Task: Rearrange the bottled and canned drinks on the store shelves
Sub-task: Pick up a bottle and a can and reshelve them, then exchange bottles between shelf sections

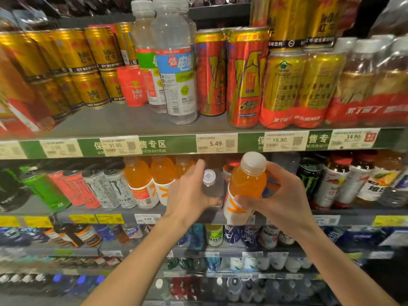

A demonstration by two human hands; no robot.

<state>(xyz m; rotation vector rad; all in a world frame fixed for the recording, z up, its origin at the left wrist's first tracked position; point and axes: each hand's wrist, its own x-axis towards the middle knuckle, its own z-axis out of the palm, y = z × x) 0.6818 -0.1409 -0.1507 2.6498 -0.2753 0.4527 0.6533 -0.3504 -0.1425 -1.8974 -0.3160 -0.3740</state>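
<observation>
My right hand (pixel 280 195) grips an orange drink bottle (pixel 246 186) with a white cap and a white-and-orange label, tilted in front of the middle shelf. My left hand (pixel 187 193) holds a clear bottle (pixel 212 184) with a white cap, standing just left of the orange one at the shelf's front. More orange bottles (pixel 141 180) of the same kind stand on that shelf to the left of my left hand.
Monster cans (pixel 110 186) fill the middle shelf's left, a black Monster can (pixel 309 175) and red-capped bottles (pixel 335 182) its right. Above are gold cans (pixel 88 51), two tall clear bottles (pixel 174 69) and red-gold cans (pixel 245 80). Price tags (pixel 216 143) line the shelf edge. Lower shelves hold more drinks.
</observation>
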